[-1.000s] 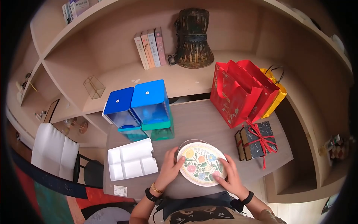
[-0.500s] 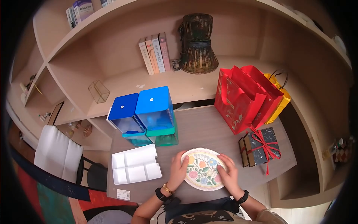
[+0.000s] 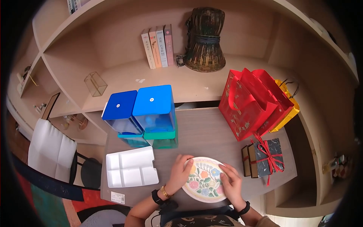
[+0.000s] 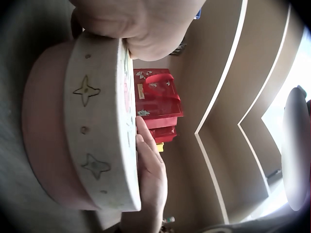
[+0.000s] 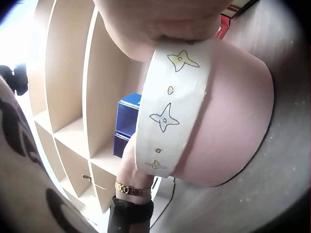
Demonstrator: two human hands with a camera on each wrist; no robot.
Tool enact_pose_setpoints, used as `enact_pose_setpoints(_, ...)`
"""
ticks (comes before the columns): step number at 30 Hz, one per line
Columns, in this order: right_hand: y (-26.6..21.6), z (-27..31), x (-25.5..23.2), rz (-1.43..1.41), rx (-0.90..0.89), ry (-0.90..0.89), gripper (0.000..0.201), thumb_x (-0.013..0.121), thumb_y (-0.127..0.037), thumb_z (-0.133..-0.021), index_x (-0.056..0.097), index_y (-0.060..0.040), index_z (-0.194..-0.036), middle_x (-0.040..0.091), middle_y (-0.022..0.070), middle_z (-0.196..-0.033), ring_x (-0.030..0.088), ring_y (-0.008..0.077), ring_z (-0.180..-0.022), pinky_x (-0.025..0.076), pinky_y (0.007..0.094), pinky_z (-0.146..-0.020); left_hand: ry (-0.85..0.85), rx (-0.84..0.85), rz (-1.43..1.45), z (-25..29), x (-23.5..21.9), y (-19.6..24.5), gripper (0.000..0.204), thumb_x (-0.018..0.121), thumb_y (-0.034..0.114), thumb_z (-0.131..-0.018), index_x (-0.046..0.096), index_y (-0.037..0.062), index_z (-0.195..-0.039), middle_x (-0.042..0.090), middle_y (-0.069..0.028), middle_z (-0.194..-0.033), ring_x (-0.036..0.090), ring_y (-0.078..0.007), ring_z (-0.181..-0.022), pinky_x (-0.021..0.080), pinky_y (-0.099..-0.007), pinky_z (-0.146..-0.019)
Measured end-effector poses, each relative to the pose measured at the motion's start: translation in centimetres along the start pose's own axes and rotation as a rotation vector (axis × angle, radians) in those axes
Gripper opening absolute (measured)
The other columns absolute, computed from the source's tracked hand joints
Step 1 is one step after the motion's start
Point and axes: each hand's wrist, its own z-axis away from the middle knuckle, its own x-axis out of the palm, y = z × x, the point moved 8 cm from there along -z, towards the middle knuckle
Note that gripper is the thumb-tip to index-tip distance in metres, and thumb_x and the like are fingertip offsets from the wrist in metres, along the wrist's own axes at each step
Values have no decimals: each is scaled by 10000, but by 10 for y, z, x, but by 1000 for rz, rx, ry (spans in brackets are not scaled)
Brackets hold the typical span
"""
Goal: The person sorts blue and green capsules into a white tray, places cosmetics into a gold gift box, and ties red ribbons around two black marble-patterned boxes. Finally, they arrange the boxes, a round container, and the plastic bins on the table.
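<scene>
An oval box stands near the table's front edge, its white lid [image 3: 206, 179] painted with pastel flowers. Small four-pointed shapes run along the lid's white rim [image 4: 97, 121], and below it shows the pink base [image 5: 233, 111] on the grey tabletop. My left hand [image 3: 180, 173] grips the lid's left side, thumb on the top edge. On the other side my right hand [image 3: 232, 185] holds the lid, with its thumb over the top and its fingers along the far right rim. The inside of the box is hidden.
A white compartment tray [image 3: 130, 162] lies to the left, with blue-lidded clear containers [image 3: 153, 100] stacked behind it. At the right are a black gift box [image 3: 270, 157] with red ribbon, red paper bags [image 3: 245, 109] and a yellow bag [image 3: 289, 113]. Shelves [image 3: 162, 85] rise behind.
The box has come slightly towards my body with both hands on it. My right fingers have shifted to the lid's upper right edge. A thin arc behind the lid no longer shows.
</scene>
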Motion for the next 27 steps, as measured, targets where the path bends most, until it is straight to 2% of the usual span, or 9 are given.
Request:
enact_pose_setpoints(1, -2, -1, -1, 2, -10, -5, 285, 594, -30, -894, 683, -25, -1165, 627, 178, -1230, 607, 294, -1137, 451, 352, -980, -19, -9, -45, -1, -1, 5, 244, 548, 195, -979, 610, 7, -1122, 603, -161, -1090, 598, -307, -1016, 465, -369, -870)
enact_pose_setpoints(4, -8, -4, -3, 29, 3, 5, 278, 597, -34, -895, 683, -17, -1159, 622, 186, -1235, 603, 302, -1143, 452, 356, -980, 20, 79, 123, -2, -2, 16, 231, 547, 182, -979, 631, 22, -1123, 611, -163, -1104, 598, -301, -1043, 463, -356, -896)
enact_pose_setpoints(7, -12, -7, -2, 41, 2, -8, 276, 600, -34, -894, 680, -10, -1158, 618, 191, -1237, 596, 306, -1154, 450, 361, -983, -41, -41, 245, -3, -1, 17, 241, 555, 180, -976, 628, 24, -1145, 626, -160, -1116, 594, -298, -1070, 460, -348, -915)
enact_pose_setpoints(10, -4, -6, 3, 52, 13, -17, 268, 585, -25, -900, 680, -1, -1149, 611, 184, -1259, 586, 293, -1163, 449, 352, -979, -52, -68, 233, -5, 2, 8, 242, 569, 181, -968, 634, 22, -1138, 645, -144, -1120, 591, -304, -1081, 459, -366, -921)
enact_pose_setpoints(13, -1, -4, 6, 76, 11, -13, 281, 585, -18, -888, 676, 3, -1153, 606, 196, -1258, 581, 310, -1175, 444, 369, -992, 19, 111, 127, -8, 0, 10, 238, 593, 180, -951, 644, 28, -1128, 655, -129, -1109, 589, -310, -1066, 456, -383, -921)
enact_pose_setpoints(16, -12, -10, 5, 340, -146, -33, 269, 608, -19, -873, 692, -17, -1128, 617, 208, -1219, 591, 335, -1159, 455, 386, -984, -62, 96, 77, -13, 1, 9, 236, 604, 140, -939, 642, 33, -1147, 645, -115, -1143, 579, -260, -1073, 448, -351, -942)
enact_pose_setpoints(19, 2, -9, 5, 119, -28, -25, 276, 630, -18, -854, 690, -8, -1123, 619, 220, -1204, 600, 331, -1145, 463, 383, -976, -47, 59, 39, -12, 0, 11, 236, 642, 145, -906, 653, 38, -1117, 646, -111, -1069, 566, -272, -1027, 443, -362, -912)
enact_pose_setpoints(23, -5, -19, 5, 82, 5, -59, 226, 629, -14, -851, 674, 6, -1071, 655, 190, -1131, 641, 309, -1040, 486, 372, -920, -50, 36, 30, -17, 0, 7, 219, 672, 190, -888, 661, 55, -1061, 618, -108, -962, 543, -301, -955, 437, -387, -854)
enact_pose_setpoints(27, -2, -26, 7, 66, 71, -89, 191, 641, -33, -859, 667, 5, -1044, 663, 174, -1071, 645, 289, -1001, 491, 348, -890, -88, 71, -23, -20, 2, 8, 224, 673, 212, -894, 674, 57, -1056, 608, -107, -974, 532, -295, -962, 433, -386, -861)
